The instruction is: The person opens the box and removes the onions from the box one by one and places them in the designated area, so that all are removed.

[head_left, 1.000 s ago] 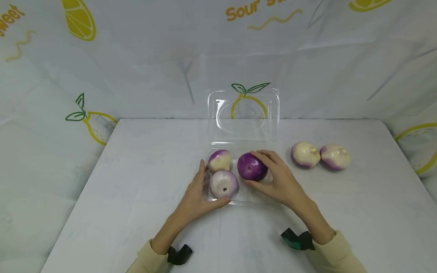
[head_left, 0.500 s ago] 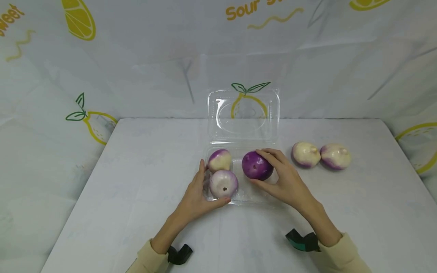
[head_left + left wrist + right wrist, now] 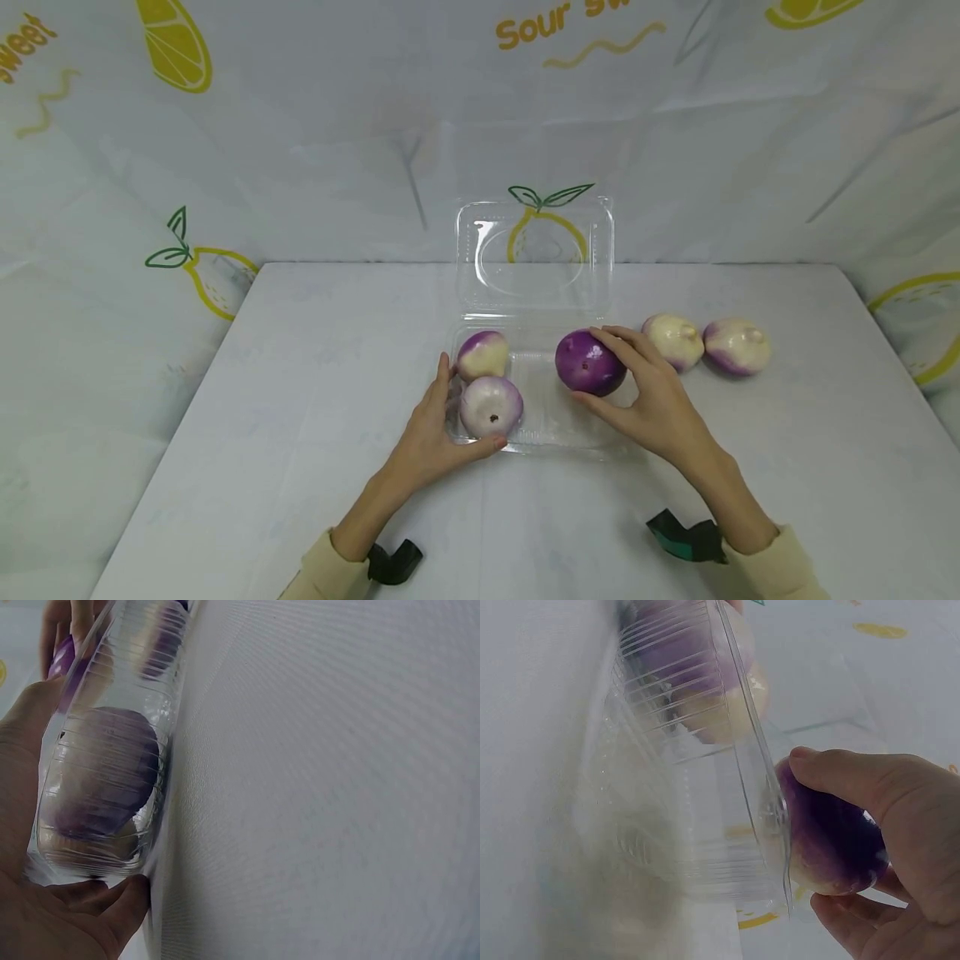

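A clear plastic clamshell container stands with its lid raised at the back. My left hand holds its near left corner, thumb along the front rim and fingers against the left wall, as the left wrist view also shows. In the container's left half sit two turnips: a purple-and-cream one behind a whitish one. My right hand grips a glossy purple turnip between thumb and fingers, over the container's right half. The right wrist view shows this purple turnip close beside the container's rim.
Two more cream-and-purple turnips, a left one and a right one, lie side by side on the white table, right of the container. A lemon-print curtain hangs behind the table, close to the raised lid.
My right hand has carried the purple turnip rightward, away from the two turnips in the container's left half. The left hand and the container have stayed in place.
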### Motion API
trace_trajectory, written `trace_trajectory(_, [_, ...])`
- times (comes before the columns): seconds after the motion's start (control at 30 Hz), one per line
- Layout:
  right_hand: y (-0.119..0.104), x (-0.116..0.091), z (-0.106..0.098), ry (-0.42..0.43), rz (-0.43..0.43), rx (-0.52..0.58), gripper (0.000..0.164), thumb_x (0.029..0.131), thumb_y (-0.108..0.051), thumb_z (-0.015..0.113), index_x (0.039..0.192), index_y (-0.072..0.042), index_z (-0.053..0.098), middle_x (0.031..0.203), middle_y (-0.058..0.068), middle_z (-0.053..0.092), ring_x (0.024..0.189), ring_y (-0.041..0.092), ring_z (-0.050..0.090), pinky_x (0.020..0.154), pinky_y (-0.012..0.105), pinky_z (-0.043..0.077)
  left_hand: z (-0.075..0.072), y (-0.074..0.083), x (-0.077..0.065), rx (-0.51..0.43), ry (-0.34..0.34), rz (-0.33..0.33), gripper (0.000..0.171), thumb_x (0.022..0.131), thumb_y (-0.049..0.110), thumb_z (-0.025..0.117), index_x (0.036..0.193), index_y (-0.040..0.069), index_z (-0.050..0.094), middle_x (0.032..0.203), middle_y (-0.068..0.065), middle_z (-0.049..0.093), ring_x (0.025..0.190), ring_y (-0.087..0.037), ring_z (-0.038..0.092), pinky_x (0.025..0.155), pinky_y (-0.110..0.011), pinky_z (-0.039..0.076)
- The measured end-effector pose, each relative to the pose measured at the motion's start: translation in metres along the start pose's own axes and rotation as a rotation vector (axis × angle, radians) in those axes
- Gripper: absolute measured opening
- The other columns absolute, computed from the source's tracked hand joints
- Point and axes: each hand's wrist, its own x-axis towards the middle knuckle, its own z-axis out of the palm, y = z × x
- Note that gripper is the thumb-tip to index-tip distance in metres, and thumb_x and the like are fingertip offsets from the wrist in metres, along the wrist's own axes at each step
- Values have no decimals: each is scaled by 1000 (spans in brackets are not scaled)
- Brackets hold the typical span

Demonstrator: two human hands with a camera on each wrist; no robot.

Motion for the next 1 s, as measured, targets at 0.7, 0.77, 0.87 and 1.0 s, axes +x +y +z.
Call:
trace_trajectory(0.7, [23,-9,-44,118,125,7,83,67,-3,93,142,-6,58,140,23,54,123,43,56,94,-8,26,0,1,0,-13,-9,-21,136,74,43,92,165,10,-4,170,-9,24,150,-27,42,121,-45,39])
trace_trajectory(0.77, [27,-10,-49,129,139,2,83,67,-2,93,142,-5,58,140,25,53,123,46,55,93,-8,26,0,1,0,-17,-10,-20,136,74,43,92,165,10,-4,170,-9,24,150,-27,42,121,-45,39])
trace_trajectory(0.87, [34,-12,-56,150,154,-4,84,66,0,92,142,-3,58,140,28,52,122,49,54,91,-9,26,0,1,0,-21,-7,-16,136,74,42,92,165,10,-4,170,-9,24,150,-27,42,121,-45,39])
trace_trajectory(1.0, [45,-16,-65,199,160,-23,85,63,4,92,141,-1,59,138,30,50,126,40,53,92,-9,27,0,1,0,-18,-6,-13,136,74,42,92,165,10,-4,170,-10,25,150,-29,43,121,-47,39])
